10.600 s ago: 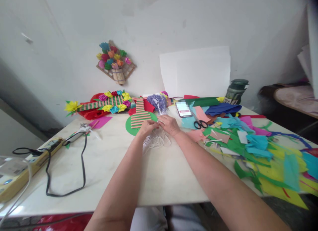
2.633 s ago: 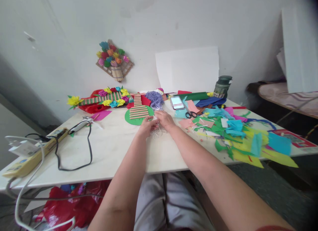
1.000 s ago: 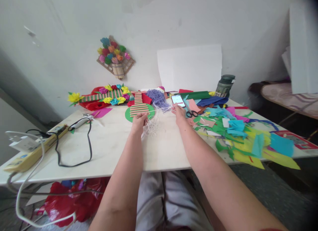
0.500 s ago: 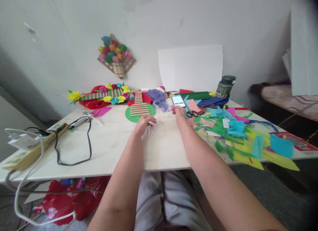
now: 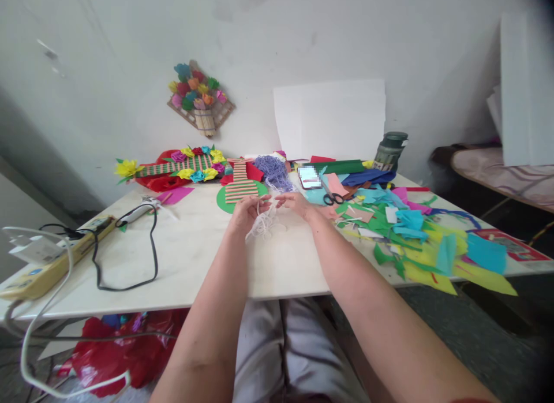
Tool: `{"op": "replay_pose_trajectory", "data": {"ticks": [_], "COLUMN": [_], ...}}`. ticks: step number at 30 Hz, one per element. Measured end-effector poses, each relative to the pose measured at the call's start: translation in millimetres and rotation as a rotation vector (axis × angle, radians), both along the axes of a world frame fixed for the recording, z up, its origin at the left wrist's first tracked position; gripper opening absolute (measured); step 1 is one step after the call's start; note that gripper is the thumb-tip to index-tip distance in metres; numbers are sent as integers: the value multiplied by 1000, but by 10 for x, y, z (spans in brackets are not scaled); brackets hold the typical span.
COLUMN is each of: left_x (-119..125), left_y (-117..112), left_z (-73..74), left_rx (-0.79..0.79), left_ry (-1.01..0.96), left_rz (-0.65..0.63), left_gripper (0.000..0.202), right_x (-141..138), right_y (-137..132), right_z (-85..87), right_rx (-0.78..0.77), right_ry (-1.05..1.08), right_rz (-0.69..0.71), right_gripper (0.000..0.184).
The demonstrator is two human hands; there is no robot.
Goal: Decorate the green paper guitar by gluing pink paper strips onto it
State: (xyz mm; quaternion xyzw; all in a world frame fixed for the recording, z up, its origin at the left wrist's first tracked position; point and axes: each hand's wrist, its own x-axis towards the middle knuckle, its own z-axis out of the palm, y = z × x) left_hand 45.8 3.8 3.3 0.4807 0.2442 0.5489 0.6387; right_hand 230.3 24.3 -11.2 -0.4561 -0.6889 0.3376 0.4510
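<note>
A loose tangle of white yarn (image 5: pixel 265 223) hangs between my hands, just above the table near its middle. My left hand (image 5: pixel 247 211) is closed on the tangle from the left side. Close by on the right, the fingers of my right hand (image 5: pixel 294 202) pinch strands of the same yarn. Behind my left hand lies a green disc (image 5: pixel 223 202) with a row of thin wooden sticks (image 5: pixel 241 190) across it. A heap of purple yarn (image 5: pixel 273 172) rests just beyond my hands.
Scissors (image 5: pixel 333 198) and a phone (image 5: pixel 309 176) lie right of the purple yarn. Coloured paper scraps (image 5: pixel 409 227) cover the table's right side, with a dark green bottle (image 5: pixel 390 150) behind. A power strip (image 5: pixel 64 258) and black cable (image 5: pixel 156 241) occupy the left. Paper flowers (image 5: pixel 186 173) lie at the back.
My right hand has come left and slightly nearer, from beside the phone to the white yarn at my left hand. The view has shifted slightly.
</note>
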Motion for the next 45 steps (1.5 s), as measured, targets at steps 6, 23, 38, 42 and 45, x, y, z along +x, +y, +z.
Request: {"op": "replay_pose_trajectory", "data": {"ticks": [6, 23, 38, 42, 45], "left_x": [-9, 94, 164, 174, 176], "left_y": [-16, 15, 145, 142, 142], "left_z": [-2, -91, -139, -142, -151], "left_rx": [29, 255, 350, 341, 344], "left_ry": [48, 642, 830, 836, 833], "left_rz": [68, 12, 144, 150, 158], "left_gripper": [11, 15, 20, 19, 18], "right_x": [164, 118, 220, 212, 213], "right_y": [102, 138, 462, 514, 553], "right_z": [-58, 52, -55, -38, -21], "right_rx": [99, 204, -13, 16, 37], "right_ry": [-19, -638, -853, -893, -929], "right_rz": [-667, -845, -672, -685, -681], "right_gripper": [26, 31, 29, 28, 28]}}
